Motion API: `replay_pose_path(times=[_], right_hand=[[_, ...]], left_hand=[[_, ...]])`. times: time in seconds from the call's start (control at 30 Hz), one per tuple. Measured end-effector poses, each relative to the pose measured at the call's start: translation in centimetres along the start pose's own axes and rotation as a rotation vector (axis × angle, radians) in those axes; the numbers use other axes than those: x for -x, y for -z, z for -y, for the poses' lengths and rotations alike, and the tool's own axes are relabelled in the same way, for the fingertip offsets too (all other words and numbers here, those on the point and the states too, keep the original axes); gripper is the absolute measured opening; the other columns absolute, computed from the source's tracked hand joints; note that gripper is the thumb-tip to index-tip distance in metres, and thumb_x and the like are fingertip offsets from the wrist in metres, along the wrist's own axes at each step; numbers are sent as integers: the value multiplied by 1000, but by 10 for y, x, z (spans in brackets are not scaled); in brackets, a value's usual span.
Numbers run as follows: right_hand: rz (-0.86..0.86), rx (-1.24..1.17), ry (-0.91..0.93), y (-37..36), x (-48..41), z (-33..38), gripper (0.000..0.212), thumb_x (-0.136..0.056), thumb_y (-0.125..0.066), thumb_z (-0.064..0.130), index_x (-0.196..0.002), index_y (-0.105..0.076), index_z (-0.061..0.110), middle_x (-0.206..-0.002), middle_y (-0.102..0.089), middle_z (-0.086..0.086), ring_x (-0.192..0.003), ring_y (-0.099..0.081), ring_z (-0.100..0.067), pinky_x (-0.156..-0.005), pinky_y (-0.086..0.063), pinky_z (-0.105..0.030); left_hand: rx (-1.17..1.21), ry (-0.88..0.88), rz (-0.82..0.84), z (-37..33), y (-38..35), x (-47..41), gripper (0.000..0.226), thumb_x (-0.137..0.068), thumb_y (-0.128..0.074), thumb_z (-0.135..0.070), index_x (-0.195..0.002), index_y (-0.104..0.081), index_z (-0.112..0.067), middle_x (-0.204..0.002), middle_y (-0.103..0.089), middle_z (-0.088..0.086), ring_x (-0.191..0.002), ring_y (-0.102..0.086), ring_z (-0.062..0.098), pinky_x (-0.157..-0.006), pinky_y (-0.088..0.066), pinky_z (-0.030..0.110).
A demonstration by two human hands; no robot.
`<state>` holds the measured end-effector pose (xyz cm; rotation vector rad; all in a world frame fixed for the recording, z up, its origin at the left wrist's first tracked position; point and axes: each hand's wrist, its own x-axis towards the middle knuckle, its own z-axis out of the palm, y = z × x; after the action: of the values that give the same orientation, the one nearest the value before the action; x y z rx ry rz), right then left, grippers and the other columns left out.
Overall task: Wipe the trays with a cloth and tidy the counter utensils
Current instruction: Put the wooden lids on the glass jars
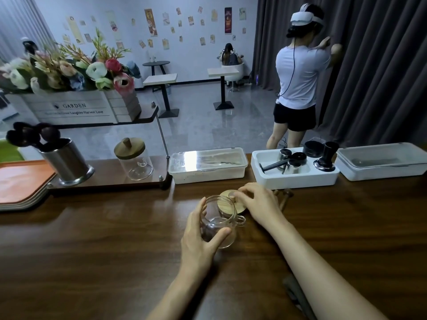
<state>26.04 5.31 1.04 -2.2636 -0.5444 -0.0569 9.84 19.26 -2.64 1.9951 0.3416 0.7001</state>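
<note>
Both hands work over the dark wooden surface (92, 239). The left hand (201, 234) grips a clear glass jar (219, 225); the right hand (258, 204) pinches the knob of its round wooden lid (228, 202).

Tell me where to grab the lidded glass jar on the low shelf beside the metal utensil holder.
Wrap the glass body around its middle, coming straight in from the counter side. The wooden lid seems to just rest on top, so lifting by its knob may pull it off. The upper shelf overhangs, and the utensil holder and shelf post flank it.
</note>
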Motion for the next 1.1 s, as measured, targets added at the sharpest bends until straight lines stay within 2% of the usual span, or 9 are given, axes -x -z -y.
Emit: replay_pose_path(times=[0.1,0.13,0.2,0.3,0.67,0.83,0.9,0.97,1.1], right_hand=[[-54,71,-113,32,-1,-22,17,-97,-58,38,-102,-73,33,-89,-72,12,-75,-67,-1,-74,-41,-25],[-47,123,-157,40,-1,-31,18,-99,-56,33,-108,-71,34,-94,-69,11,-82,-68,-1,-76,-41,-26],[-3,277,-184,47,-4,-48,28,-99,-54,25,-123,-67,35,-111,-63,7,-106,-63,-16,-85,-46,-31],[51,389,-169,45,-5,-59,34,-98,-56,23,-129,-64,34,-119,-56,5,-116,-54,-25,-94,-48,-37],[71,312,-44,28,16,-51,8,-91,-67,37,-95,-72,41,-103,-49,13,-107,-41,-16,-86,-41,-31],[98,335,-66,36,21,-61,39,-95,-61,38,-134,-58,42,-115,-52,9,-113,-40,-18,-96,-39,-34],[104,344,-59,36,22,-62,32,-97,-59,38,-129,-62,42,-113,-49,8,-114,-39,-19,-98,-38,-35],[100,335,-36,35,23,-60,19,-96,-60,36,-112,-68,42,-108,-47,10,-112,-40,-19,-96,-39,-34],[126,313,-18,38,26,-58,7,-94,-63,36,-96,-66,42,-103,-48,12,-107,-40,-15,-93,-39,-33]], left_hand=[[-5,-5,-1,-1,0,0,89,-68,-79,-65,-145,-35,-60,-139,-54,-27,-129,-54,-3,-102,-54,41],[-10,-6,-2,-1,0,0,89,-68,-78,-66,-144,-34,-62,-139,-54,-26,-128,-53,-4,-102,-54,40],[-18,-9,-4,-1,0,0,88,-68,-78,-66,-144,-33,-63,-139,-55,-25,-128,-53,-4,-102,-54,40],[-19,-11,-6,0,0,1,89,-68,-78,-64,-144,-33,-63,-140,-54,-23,-129,-53,-3,-102,-54,42],[-15,-11,-2,-4,0,3,88,-71,-78,-64,-146,-31,-62,-140,-52,-27,-131,-51,-4,-105,-52,42],[-11,-5,-2,-4,1,7,88,-71,-79,-64,-146,-32,-61,-141,-52,-26,-132,-50,-4,-105,-52,44],[-8,-6,-1,-5,0,9,88,-71,-78,-65,-145,-32,-62,-141,-51,-28,-132,-50,-5,-106,-51,43],[-5,-2,-4,-7,0,11,88,-69,-78,-66,-144,-32,-64,-138,-51,-32,-130,-50,-7,-105,-52,42],[-12,1,-9,-8,-1,15,88,-68,-77,-69,-143,-32,-65,-134,-51,-37,-127,-51,-9,-104,-53,40]])
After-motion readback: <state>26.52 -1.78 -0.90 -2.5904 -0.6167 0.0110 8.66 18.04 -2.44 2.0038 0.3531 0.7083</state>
